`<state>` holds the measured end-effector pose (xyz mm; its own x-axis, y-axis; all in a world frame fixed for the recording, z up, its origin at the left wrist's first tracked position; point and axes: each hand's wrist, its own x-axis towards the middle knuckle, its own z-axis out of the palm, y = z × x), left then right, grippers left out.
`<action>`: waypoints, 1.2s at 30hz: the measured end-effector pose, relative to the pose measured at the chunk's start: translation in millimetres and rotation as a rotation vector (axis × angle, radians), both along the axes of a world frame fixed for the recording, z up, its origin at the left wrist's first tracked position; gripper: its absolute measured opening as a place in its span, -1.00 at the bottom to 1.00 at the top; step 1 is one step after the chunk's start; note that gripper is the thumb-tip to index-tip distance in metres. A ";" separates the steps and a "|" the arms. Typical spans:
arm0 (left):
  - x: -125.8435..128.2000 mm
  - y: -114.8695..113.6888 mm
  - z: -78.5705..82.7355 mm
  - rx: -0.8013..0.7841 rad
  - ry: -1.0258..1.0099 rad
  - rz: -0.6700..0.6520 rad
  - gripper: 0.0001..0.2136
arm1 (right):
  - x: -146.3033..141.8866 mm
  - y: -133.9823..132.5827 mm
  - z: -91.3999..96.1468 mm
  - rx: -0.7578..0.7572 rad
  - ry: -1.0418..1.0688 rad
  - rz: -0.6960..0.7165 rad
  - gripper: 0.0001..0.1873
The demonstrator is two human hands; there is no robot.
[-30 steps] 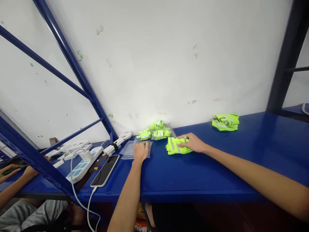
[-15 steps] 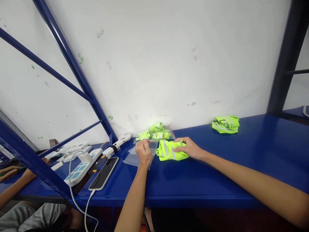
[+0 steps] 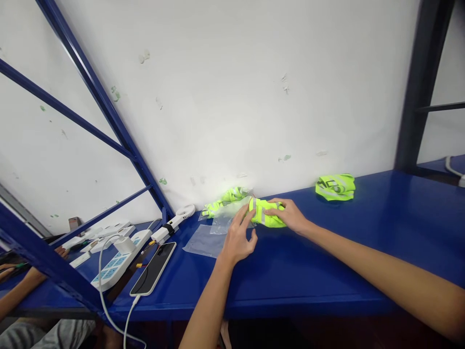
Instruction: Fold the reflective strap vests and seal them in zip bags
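Note:
My right hand grips a folded neon-yellow reflective vest by its right side, thumb in front. At the vest's left end is my left hand, its thumb and fingers apart. Its fingertips reach a clear plastic bag and the vest's edge; whether they touch both I cannot tell. Another clear bag lies flat on the table left of this hand. Behind, against the wall, are more yellow vests in clear bags, partly covered.
Another folded yellow vest sits on the blue table at the right. To the left are a charging phone, a power strip and a small white fan. Beyond the blue frame post is another person's arm.
My left hand has opened from a closed grip and moved right to the vest's end. A clear bag now covers part of the pile behind. The held vest has shifted slightly up and right.

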<state>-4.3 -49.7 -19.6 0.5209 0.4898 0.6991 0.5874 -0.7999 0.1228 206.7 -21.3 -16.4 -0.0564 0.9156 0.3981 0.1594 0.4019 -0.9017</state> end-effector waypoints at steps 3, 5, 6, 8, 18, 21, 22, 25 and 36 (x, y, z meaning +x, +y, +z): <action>0.0 3.3 -2.7 0.051 0.184 0.051 -0.44 | 10.1 1.8 2.5 0.031 -0.146 -0.041 -0.55; -1.1 5.3 -3.9 0.081 0.254 0.112 -0.41 | 16.8 1.3 3.9 0.094 -0.266 -0.010 -0.55; -1.7 6.0 -4.2 0.092 0.267 0.158 -0.37 | 19.4 0.3 4.7 0.134 -0.309 0.034 -0.55; -2.5 6.9 -4.2 0.093 0.264 0.258 -0.20 | 21.8 -3.3 6.7 0.221 -0.352 0.134 -0.58; -1.9 10.4 -8.7 0.140 0.272 0.236 -0.21 | 6.7 -18.0 5.9 0.452 -0.430 0.189 -0.66; -2.4 10.7 -9.7 0.138 0.250 0.225 -0.24 | 5.9 -19.6 4.9 0.478 -0.448 0.161 -0.67; -2.4 10.3 -9.3 0.130 0.247 0.217 -0.23 | 5.8 -20.7 4.8 0.504 -0.451 0.177 -0.68; -2.4 7.1 -5.4 0.085 0.255 0.182 -0.20 | 5.6 -26.2 4.6 0.600 -0.474 0.227 -0.69; 2.1 2.9 -5.2 0.127 0.248 0.235 -0.19 | -15.4 -18.1 -12.7 0.347 -0.191 0.031 -0.44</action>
<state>-2.2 -46.8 -24.8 0.5657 0.5334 0.6288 0.7564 -0.6394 -0.1380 191.2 -39.4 -29.0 -0.1849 0.7254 0.6630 0.2945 0.6845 -0.6669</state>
